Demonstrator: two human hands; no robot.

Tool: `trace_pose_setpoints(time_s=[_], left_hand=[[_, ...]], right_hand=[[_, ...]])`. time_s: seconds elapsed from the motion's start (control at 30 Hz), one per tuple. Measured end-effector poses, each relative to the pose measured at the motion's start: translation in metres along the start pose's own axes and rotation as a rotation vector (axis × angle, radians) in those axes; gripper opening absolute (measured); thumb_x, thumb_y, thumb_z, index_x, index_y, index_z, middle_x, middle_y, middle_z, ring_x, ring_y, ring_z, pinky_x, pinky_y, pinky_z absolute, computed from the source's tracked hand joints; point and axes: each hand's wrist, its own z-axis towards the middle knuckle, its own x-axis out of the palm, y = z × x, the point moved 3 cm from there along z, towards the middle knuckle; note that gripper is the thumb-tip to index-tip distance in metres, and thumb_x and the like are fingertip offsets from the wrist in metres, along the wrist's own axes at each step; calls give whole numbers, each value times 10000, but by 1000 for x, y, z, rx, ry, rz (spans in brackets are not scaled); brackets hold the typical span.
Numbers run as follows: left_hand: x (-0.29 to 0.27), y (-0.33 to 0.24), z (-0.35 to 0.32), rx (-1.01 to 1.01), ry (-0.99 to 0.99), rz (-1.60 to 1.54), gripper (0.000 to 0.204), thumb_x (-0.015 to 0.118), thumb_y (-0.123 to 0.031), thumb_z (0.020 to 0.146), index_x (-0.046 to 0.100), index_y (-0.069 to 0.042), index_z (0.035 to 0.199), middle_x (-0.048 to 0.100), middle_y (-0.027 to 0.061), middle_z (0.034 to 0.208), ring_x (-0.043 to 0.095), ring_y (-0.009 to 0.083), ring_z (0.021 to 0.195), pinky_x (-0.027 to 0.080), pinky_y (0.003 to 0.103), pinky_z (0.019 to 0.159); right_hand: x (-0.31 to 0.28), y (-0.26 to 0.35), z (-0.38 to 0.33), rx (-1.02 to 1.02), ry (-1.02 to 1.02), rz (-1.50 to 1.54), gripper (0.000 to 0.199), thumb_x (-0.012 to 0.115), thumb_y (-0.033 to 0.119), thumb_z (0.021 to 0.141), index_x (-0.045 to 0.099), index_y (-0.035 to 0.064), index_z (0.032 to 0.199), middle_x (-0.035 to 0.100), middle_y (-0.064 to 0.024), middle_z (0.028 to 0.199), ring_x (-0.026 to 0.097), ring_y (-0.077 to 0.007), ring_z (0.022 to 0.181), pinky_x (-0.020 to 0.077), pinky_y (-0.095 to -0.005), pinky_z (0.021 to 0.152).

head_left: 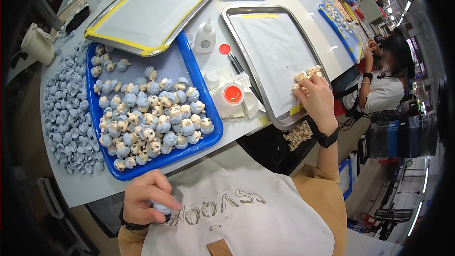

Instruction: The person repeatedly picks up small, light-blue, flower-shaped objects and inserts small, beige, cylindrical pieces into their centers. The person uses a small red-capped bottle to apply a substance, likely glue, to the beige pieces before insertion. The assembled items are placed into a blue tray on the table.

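Note:
My left hand [148, 198] is closed around a small light-blue doll hair piece [163, 207], low in front of my apron; the fingers partly hide it. My right hand [316, 100] reaches over the near right corner of a metal tray [277, 66] lined with white paper. Its bent fingers pinch at a small cluster of cream doll pieces [308, 73]; the fingertips cover part of them. Left of centre, a blue tray [215, 135] holds many small doll heads [149, 135] with light-blue hair and painted faces.
A heap of loose light-blue hair pieces [71, 118] lies at the left. A yellow-taped tray [151, 14] overlaps the blue tray's far edge. Between trays stand a white bottle [205, 38], a red-topped jar [232, 95] and brushes [235, 64]. A co-worker [384, 76] sits at right.

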Motion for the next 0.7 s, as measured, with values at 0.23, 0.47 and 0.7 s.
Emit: trace_pose_setpoints(time_s=[0.23,0.47,0.7], left_hand=[[9,10,7,-72,85,29,333,649,-323,817,631,-10,932,570,53,843,465,82,661,335,208,550],[35,0,28,16,-44,145,322,745,-63,718,562,-11,977,552,23,850,387,25,535,336,161,483],[29,6,22,-1,-86,183,288,723,-82,747,550,-19,968,528,-7,724,384,20,503,329,169,453]], right_hand=[[-56,95,-25,-132,-27,979,259,689,11,605,567,32,832,633,-114,855,635,-239,764,507,-289,667],[-46,184,-20,-514,51,1031,300,630,-45,654,545,22,933,553,-89,770,569,-244,658,468,-317,554],[-41,182,-27,-556,221,1175,314,680,-18,672,576,22,966,584,-91,811,586,-219,678,475,-302,566]])
